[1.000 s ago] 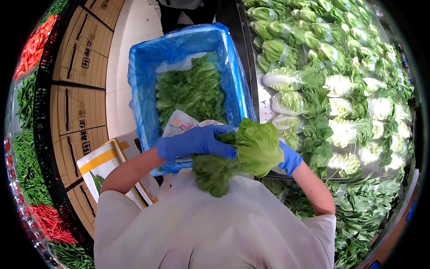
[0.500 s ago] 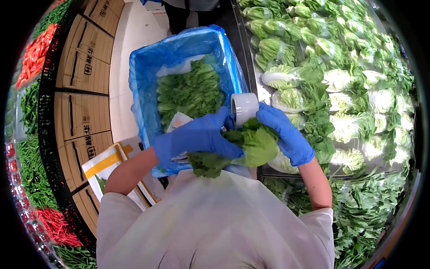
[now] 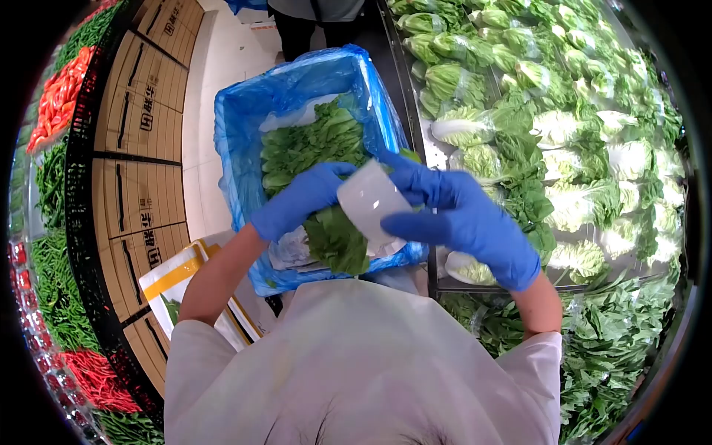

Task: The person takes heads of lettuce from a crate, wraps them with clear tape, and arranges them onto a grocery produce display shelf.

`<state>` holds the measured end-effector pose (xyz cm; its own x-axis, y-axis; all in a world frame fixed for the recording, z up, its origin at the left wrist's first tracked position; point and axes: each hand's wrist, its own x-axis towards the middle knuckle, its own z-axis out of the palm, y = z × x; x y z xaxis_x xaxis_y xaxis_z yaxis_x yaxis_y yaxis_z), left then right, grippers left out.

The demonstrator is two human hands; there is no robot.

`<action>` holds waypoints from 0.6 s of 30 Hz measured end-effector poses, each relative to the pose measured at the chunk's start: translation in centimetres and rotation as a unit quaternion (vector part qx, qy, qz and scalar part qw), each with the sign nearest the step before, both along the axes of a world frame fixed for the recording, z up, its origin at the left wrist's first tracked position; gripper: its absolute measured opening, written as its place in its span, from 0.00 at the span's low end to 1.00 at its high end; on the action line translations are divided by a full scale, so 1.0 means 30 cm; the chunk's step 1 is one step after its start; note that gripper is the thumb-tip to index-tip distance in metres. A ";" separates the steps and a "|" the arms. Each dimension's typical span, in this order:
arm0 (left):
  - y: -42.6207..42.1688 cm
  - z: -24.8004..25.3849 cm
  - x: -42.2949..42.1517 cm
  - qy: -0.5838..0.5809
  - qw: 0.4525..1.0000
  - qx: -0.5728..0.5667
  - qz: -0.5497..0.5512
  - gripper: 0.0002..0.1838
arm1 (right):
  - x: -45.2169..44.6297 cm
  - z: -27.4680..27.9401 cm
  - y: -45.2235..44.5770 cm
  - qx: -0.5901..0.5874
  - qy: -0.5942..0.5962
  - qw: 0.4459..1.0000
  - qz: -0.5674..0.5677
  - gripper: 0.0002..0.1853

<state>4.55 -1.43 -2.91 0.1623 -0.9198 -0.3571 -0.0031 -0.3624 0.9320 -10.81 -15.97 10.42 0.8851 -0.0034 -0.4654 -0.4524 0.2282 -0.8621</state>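
Observation:
Both my hands wear blue gloves and are held over a blue-lined crate. My right hand [image 3: 467, 219] grips a wide roll of clear tape [image 3: 373, 202], its thumb on the near side and its fingers over the far side. My left hand [image 3: 308, 194] is closed around a bunch of leafy lettuce [image 3: 337, 241]; the roll covers part of its fingers. Leaves of the bunch hang down below that hand, and a bit of green shows beyond the right fingers. The roll hides the bunch's middle.
Leafy greens [image 3: 315, 144] lie inside the crate with its blue plastic liner [image 3: 237, 148]. To the right, a display [image 3: 437, 159] holds rows of wrapped lettuce and cabbages. Boxed shelving [image 3: 133, 196] with peppers stands left. A white carton [image 3: 174, 274] sits by my left elbow. Another person stands ahead.
The tape roll has tipped and moved left and nearer me, with my right hand following. The bunch has turned, its leaves now hanging below my left hand, which has shifted left.

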 end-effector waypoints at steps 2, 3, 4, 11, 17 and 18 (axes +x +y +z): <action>0.016 0.033 0.014 0.162 0.972 0.118 0.125 0.20 | -0.056 -0.017 0.065 0.045 -0.022 0.995 -0.092 0.30; 0.026 0.074 0.017 0.162 0.972 0.117 0.126 0.20 | -0.073 -0.043 0.067 0.044 -0.022 0.995 -0.090 0.30; 0.040 0.116 0.018 0.242 0.950 0.087 0.177 0.22 | -0.092 -0.070 0.058 0.022 0.018 0.996 -0.083 0.28; 0.076 0.107 0.000 0.349 0.914 0.034 0.203 0.29 | -0.138 -0.158 0.013 -0.128 0.117 0.984 0.029 0.26; 0.076 0.205 -0.063 0.385 0.895 0.070 0.214 0.31 | -0.189 -0.298 -0.013 -0.179 0.088 0.974 0.110 0.29; 0.073 0.210 -0.066 0.359 0.910 0.099 0.181 0.29 | -0.192 -0.328 -0.023 -0.187 0.051 0.970 0.148 0.30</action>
